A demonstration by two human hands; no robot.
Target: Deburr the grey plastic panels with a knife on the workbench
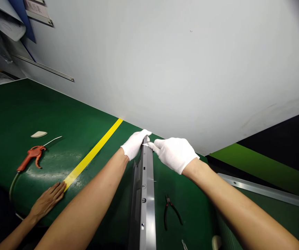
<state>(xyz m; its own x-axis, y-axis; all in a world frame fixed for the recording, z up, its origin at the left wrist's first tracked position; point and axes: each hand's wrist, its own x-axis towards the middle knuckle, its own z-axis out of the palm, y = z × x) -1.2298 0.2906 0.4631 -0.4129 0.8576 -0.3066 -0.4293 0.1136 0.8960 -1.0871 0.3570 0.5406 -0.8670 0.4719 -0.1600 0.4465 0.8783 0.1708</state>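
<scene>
A long grey metal rail (pixel 147 194) lies on the green table surface (pixel 22 111). It runs from the near edge at the centre away to the lower border of a large pale grey panel (pixel 165 69), which fills the far half of the view. Both of the person's hands meet at the rail's far end. The white-gloved left hand (pixel 135 144) curls over the tip from the left with its fingers clenched on it. The white-gloved right hand (pixel 174 153) comes in from the right, thumb and forefinger pinched together on the same tip. A small pale bit shows between the two hands, but what it is cannot be told.

The rail looks stiff, thin and fairly light, and long enough to sag or swing if lifted by one end. Its edges may be sharp and its face smooth, so a gloved grip on the two long edges, with the hands spread apart, would likely hold best.

Black-handled pliers (pixel 171 210) lie just right of the rail, near the person. A silver metal strip (pixel 264 191) lies well off to the right. To the left are a yellow stripe (pixel 92 154), a red air blow gun (pixel 31 156) and a small white wedge (pixel 39 134). A co-worker's bare hand (pixel 48 199) rests flat at the stripe's near end.
</scene>
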